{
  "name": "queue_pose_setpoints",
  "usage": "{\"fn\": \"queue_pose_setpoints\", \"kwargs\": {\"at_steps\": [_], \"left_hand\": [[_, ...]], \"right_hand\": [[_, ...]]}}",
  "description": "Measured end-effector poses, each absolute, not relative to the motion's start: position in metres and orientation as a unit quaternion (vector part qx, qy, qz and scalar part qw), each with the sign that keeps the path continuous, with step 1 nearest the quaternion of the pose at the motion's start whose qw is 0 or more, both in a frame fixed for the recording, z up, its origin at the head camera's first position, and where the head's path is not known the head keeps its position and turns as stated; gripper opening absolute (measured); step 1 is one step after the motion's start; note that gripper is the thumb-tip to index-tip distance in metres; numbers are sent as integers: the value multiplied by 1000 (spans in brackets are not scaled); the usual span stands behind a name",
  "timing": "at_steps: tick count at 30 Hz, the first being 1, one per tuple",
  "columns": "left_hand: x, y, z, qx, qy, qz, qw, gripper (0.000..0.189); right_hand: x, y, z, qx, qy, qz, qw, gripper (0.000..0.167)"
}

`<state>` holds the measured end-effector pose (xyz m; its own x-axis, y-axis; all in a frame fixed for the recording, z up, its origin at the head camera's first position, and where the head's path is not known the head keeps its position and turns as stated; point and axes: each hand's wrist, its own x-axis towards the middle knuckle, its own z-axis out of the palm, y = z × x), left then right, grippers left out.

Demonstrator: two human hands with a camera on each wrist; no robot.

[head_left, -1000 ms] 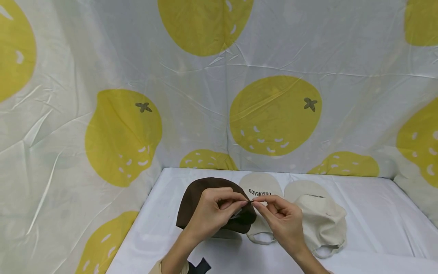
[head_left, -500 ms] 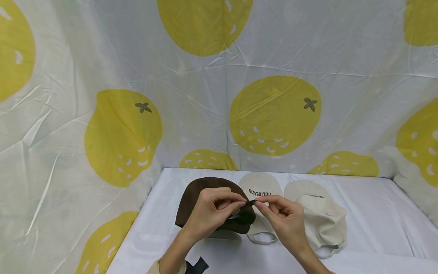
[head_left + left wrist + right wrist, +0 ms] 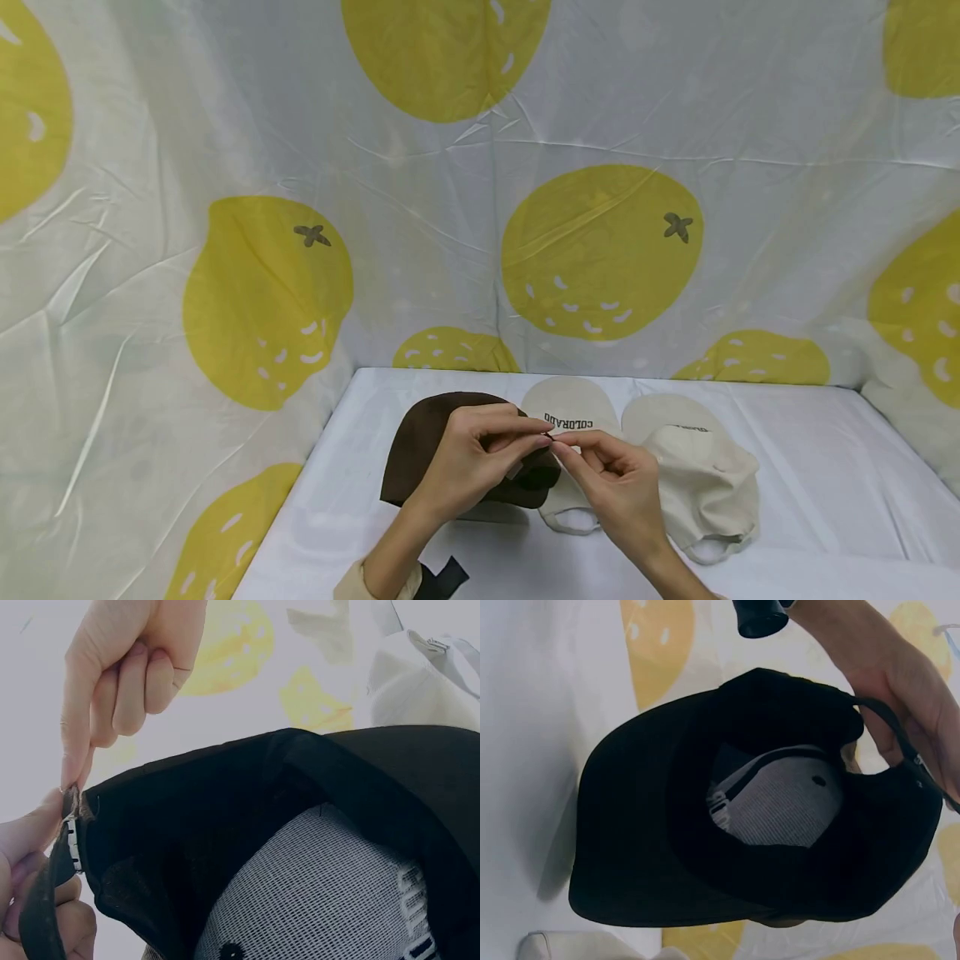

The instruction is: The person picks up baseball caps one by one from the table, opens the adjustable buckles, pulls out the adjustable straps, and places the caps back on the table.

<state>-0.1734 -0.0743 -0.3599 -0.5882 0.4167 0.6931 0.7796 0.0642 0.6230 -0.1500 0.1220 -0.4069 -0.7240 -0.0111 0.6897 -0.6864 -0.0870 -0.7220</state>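
A dark brown baseball cap (image 3: 415,437) is held up over the table, its mesh-lined inside showing in the left wrist view. My left hand (image 3: 468,458) pinches the cap's back strap between thumb and fingertips. From the other side, my right hand (image 3: 618,483) pinches the strap with thumb and index finger, the fingertips of both hands almost meeting. In the left wrist view a small metal buckle (image 3: 73,844) sits on the strap (image 3: 46,900). The right wrist view shows the cap's brim (image 3: 630,825) pointing left and the strap (image 3: 892,720) arching across the back opening.
Behind my right hand lies a beige cap with COLORADO lettering (image 3: 570,400). Another beige cap (image 3: 708,475) lies to its right. Both rest on the white-covered table (image 3: 817,467). A lemon-print curtain (image 3: 420,250) hangs at the back and the left side.
Half a second ago a short dark length of strap showed between the fingertips; now they are closer together. The left hand has shifted slightly up and right. The beige caps stay put.
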Motion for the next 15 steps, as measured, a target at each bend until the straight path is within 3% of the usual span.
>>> {"fn": "queue_pose_setpoints", "kwargs": {"at_steps": [15], "left_hand": [[-176,-75,-361,-416,-708,-551,153,7]], "right_hand": [[-152,121,-410,280,-645,673,229,24]]}}
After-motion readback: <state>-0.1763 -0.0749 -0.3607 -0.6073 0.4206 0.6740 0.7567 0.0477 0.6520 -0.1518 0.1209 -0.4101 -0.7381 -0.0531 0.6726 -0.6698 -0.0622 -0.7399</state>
